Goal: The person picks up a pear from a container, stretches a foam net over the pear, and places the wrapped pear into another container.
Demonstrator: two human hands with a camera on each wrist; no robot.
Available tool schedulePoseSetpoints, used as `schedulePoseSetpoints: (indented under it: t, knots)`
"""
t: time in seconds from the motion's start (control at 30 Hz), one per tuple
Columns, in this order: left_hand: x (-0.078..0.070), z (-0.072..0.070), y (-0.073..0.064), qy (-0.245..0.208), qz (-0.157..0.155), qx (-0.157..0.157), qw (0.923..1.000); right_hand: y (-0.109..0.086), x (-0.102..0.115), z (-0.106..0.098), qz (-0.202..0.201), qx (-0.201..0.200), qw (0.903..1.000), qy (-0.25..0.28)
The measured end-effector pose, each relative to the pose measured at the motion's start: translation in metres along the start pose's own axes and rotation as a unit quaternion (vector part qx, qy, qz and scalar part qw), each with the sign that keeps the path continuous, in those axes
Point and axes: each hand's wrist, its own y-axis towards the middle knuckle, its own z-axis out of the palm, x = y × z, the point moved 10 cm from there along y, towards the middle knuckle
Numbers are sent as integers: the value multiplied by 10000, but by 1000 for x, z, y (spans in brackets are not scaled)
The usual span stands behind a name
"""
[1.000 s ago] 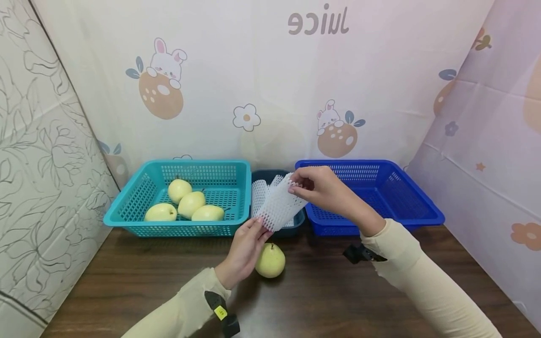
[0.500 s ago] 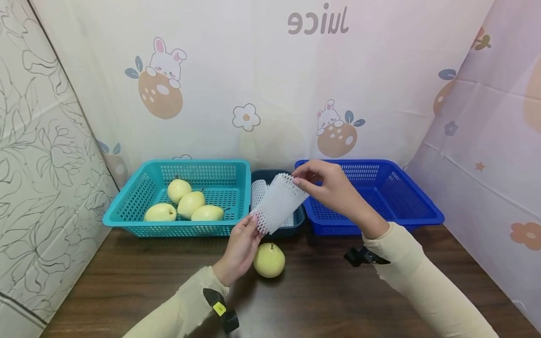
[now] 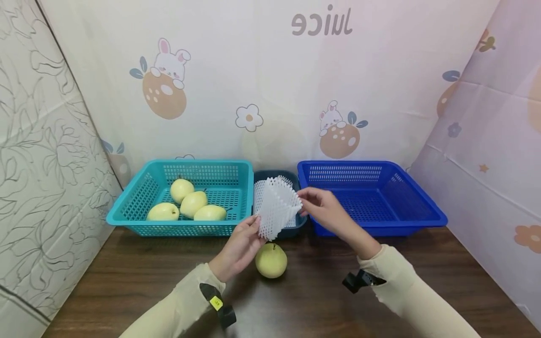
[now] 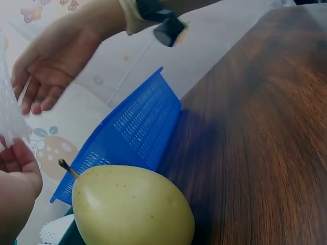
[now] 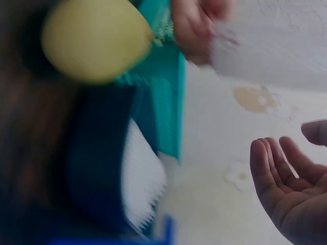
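Note:
A white foam fruit net (image 3: 276,206) is pinched by its lower end between the thumb and fingers of my left hand (image 3: 241,246). Its upper end spreads loosely toward the right. Beside that end is my right hand (image 3: 323,211); in the right wrist view the right hand (image 5: 294,189) has its fingers relaxed and apart from the net (image 5: 271,56). Below the net a yellow-green pear (image 3: 271,261) stands stem up on the wooden table, close to the left hand. The left wrist view has this pear (image 4: 133,206) large in front.
At the back left, a teal basket (image 3: 177,230) holds several pears (image 3: 193,203). A blue basket (image 3: 376,230) stands at the back right. Between them is a small dark teal bin (image 3: 291,232) with more white foam nets (image 3: 258,192) inside. A patterned curtain hangs behind.
The right hand has moved down along the net and let go of its upper end, which now flops over. The left hand keeps its pinch; the pear has stayed put.

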Motion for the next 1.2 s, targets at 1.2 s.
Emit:
schedulePoseSetpoints:
  t: [1.2]
  knots:
    - [11,-8,7,755,-159,175,9969,-19,-61,77,1865,436,8305,5230]
